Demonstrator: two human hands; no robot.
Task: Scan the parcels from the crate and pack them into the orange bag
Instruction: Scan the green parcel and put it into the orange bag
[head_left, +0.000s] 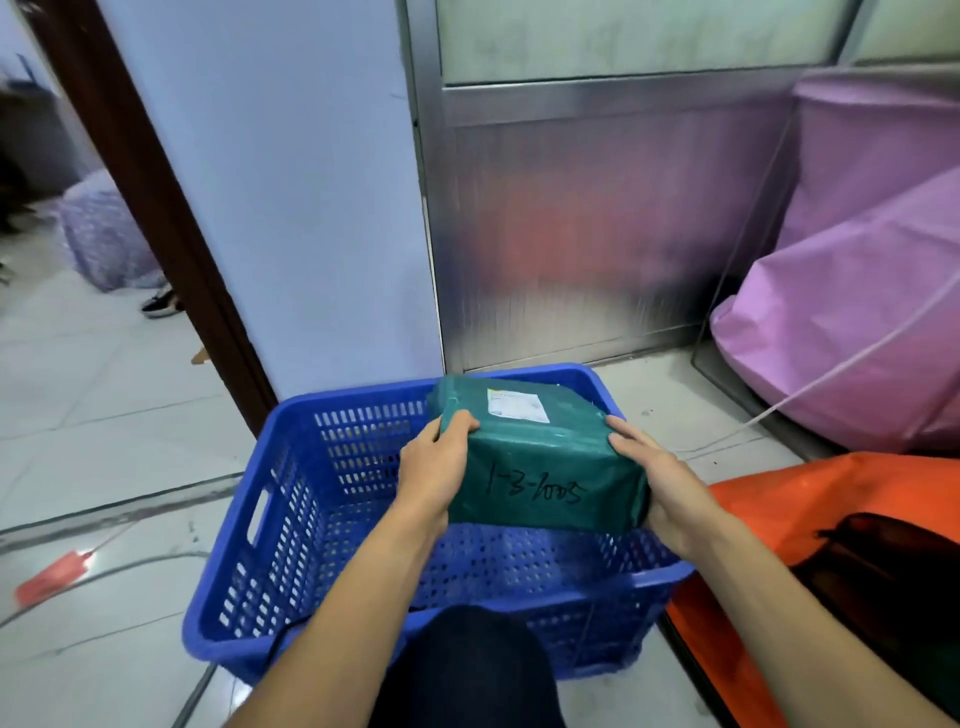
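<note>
— Where is the parcel at this moment?

— You hold the green parcel (540, 467) between both hands, over the far right part of the blue crate (249, 545). Its top stands higher than the crate rim. I cannot tell if its bottom touches the crate floor.

— And how do my fingers lie?

— Your left hand (431, 467) presses on the left side of the parcel, and its fingers lie close together and bend over the top left edge. Your right hand (660, 483) holds the right side in the same way, with the fingers together and curled over the top right corner.

— What do I see on the parcel?

— A white label (518, 404) is on its top face, at the far side, and black handwriting is on the near face.

— Where is the bag?

— The orange bag (769, 499) lies on the floor just beside the crate, at the near right, with its mouth open. The pink sacks (857, 312) stand behind it, at the far right.
</note>
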